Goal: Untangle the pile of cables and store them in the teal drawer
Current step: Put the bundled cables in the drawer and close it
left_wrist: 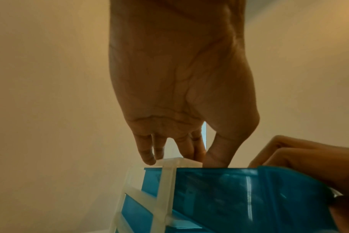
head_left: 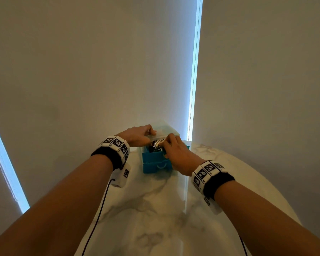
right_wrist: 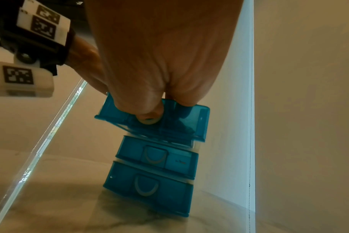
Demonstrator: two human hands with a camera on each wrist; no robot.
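Observation:
A small drawer unit with a clear frame and teal drawers stands on the marble table by the wall. Its top drawer is pulled out and holds black and white cables. My left hand grips the frame's top front edge, fingertips on top and thumb down in front. My right hand holds the top drawer's front wall: the thumb presses its handle while the fingers curl over the rim onto the cables. The two lower drawers are shut.
The marble table stretches toward me. The unit stands close to the wall, and a bright window strip with a bead cord runs down just to its right. A black wire hangs from my left wristband.

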